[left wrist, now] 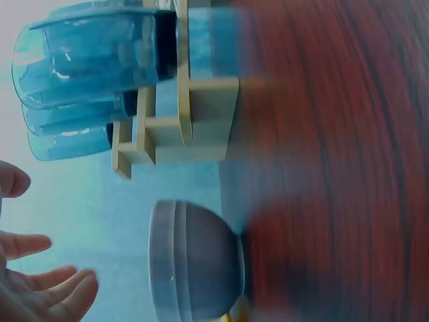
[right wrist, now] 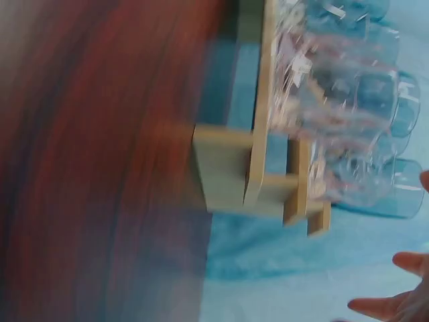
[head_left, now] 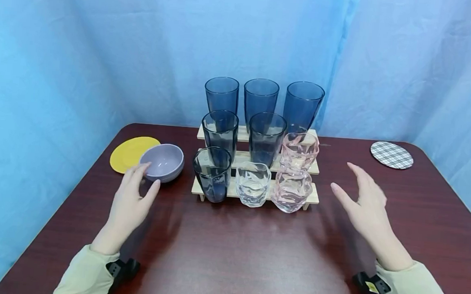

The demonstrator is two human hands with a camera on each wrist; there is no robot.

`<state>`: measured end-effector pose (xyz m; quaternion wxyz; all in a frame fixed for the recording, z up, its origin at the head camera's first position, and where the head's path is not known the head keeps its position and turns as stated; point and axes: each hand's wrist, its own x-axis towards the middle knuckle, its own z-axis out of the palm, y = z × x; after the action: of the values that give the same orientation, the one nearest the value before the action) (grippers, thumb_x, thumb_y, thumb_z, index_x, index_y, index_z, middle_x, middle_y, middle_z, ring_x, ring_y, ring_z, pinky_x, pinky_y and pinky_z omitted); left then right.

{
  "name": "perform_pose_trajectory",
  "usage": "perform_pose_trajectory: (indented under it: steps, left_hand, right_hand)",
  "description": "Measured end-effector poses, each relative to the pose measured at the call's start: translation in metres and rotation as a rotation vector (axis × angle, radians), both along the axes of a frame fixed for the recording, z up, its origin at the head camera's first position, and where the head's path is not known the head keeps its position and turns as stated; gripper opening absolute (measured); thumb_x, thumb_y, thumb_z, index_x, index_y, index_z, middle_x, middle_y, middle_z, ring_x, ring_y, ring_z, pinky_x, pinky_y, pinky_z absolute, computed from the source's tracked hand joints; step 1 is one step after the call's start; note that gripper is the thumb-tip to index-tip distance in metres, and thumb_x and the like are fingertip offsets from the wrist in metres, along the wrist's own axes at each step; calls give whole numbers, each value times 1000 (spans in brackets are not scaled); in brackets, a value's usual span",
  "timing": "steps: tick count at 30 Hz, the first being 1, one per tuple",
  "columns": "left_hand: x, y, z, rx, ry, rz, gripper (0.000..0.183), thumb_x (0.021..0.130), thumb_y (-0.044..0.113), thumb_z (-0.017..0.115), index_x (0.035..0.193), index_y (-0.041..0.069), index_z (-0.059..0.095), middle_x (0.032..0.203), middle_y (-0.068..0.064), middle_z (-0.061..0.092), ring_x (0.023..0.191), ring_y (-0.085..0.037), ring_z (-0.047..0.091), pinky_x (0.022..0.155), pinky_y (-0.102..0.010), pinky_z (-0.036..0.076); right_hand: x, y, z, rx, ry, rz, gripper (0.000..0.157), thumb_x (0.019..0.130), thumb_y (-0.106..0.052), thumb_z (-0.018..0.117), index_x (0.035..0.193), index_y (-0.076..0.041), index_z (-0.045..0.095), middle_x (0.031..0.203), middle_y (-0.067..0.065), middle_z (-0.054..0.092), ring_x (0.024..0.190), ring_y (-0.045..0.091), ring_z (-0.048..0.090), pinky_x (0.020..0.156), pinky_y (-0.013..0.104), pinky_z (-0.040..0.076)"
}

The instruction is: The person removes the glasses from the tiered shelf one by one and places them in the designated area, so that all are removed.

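Head view showed us the left hand (head_left: 126,208), fingers (head_left: 134,175) apart, near the purple bowl (head_left: 166,160) on the tabletop (head_left: 245,255), and the right hand (head_left: 364,206), likewise spread, beside the rack (head_left: 241,157) of glasses (head_left: 221,139), where we judged slow, level handling essential.

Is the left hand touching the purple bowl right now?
Apart. The left wrist view shows a plain gap of background between the left hand and the purple bowl, though they overlap in the head view.
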<state>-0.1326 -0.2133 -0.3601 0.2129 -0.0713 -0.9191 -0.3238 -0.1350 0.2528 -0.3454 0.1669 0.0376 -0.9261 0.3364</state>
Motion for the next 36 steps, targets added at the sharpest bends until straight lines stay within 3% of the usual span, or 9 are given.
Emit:
perform_pose_trajectory:
  steps: [3, 5, 10, 12, 15, 19, 23, 29, 36]
  left_hand:
    - [0, 5, -2, 64, -84, -56, 45, 95, 17, 55, 135, -2, 45, 130, -22, 48, 110, -34, 55, 91, -49, 49]
    - [-1, 9, -4, 95, -139, -81, 44, 95, 16, 55, 134, -2, 46, 129, -20, 51, 109, -32, 57, 90, -47, 51]
    - [-5, 21, -12, 201, -268, -160, 42, 96, 14, 55, 134, -2, 46, 130, -22, 52, 112, -32, 58, 93, -44, 50]
    - [-8, 27, -15, 254, -316, -193, 43, 96, 14, 55, 134, -3, 46, 130, -23, 51, 114, -33, 57, 95, -44, 48]
    - [-12, 35, -18, 302, -384, -214, 46, 96, 15, 54, 137, -2, 42, 130, -23, 51, 116, -34, 55, 98, -45, 46]
    - [-17, 43, -21, 356, -462, -205, 49, 97, 16, 52, 141, 1, 36, 131, -23, 51, 118, -35, 54, 98, -46, 45]
    - [-20, 50, -24, 433, -513, -197, 50, 97, 15, 51, 143, 1, 34, 132, -24, 50, 119, -35, 53, 100, -44, 44]
    - [-23, 54, -27, 670, -576, -208, 52, 98, 7, 46, 143, -8, 26, 132, -31, 45, 117, -38, 54, 99, -36, 47]
    - [-36, 48, -37, 889, -676, -275, 53, 100, 8, 42, 146, -8, 20, 134, -27, 41, 101, -15, 56, 95, -28, 49]
  right_hand:
    - [1, -5, 2, -167, -60, 41, 61, 95, -30, 55, 145, -6, 30, 142, 24, 39, 127, 43, 38, 99, 61, 30]
    - [1, -9, 3, -249, -111, 62, 61, 96, -30, 55, 145, -6, 29, 140, 23, 41, 126, 40, 41, 100, 43, 39]
    - [-1, -17, 2, -347, -193, 106, 62, 95, -27, 56, 144, -3, 27, 137, 25, 43, 124, 40, 44, 80, 4, 37]
    - [-2, -21, 1, -358, -214, 119, 64, 94, -26, 58, 144, -2, 26, 137, 26, 43, 125, 40, 44, 83, 7, 40]
    - [-5, -28, -1, -373, -238, 156, 69, 91, -22, 63, 145, -2, 24, 136, 28, 41, 125, 41, 43, 99, 30, 44]
    - [-9, -36, -5, -377, -261, 219, 78, 87, -18, 68, 146, -2, 20, 137, 29, 40, 127, 44, 40, 105, 59, 32]
    - [-11, -41, -8, -367, -265, 250, 83, 83, -16, 73, 146, -4, 20, 137, 29, 40, 128, 45, 38, 106, 60, 31]
    - [-13, -50, -15, -364, -253, 242, 86, 77, -17, 79, 143, -6, 26, 135, 26, 43, 125, 40, 44, 103, 54, 39]
    - [-13, -57, -15, -293, -238, 199, 86, 74, -22, 82, 141, -10, 29, 127, 23, 50, 113, 33, 54, 87, 38, 50]
